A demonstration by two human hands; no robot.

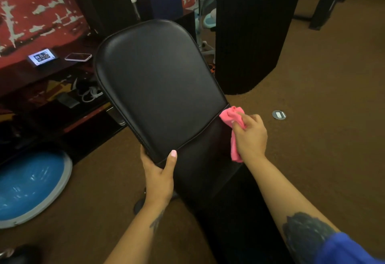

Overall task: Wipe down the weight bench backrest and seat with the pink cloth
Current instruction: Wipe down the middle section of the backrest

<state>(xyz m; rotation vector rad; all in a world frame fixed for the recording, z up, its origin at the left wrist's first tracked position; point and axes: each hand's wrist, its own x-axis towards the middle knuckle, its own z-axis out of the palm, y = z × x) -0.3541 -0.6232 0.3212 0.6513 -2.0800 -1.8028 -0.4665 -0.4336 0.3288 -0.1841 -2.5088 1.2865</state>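
right hand (249,136) gripping pink cloth (232,116) at backrest (158,84) edge, left hand (159,177) gripping lower corner

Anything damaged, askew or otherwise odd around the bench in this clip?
Nothing wrong on the bench itself: the black backrest looks intact, the left hand holds its lower corner, and the right hand holds the pink cloth at its edge. Only the red wall behind shows heavily peeling paint.

backrest (158,84): smooth black leather-look padding, slight sheen
pink cloth (232,115): soft, matt fabric
floor (323,97): brown, matt carpet
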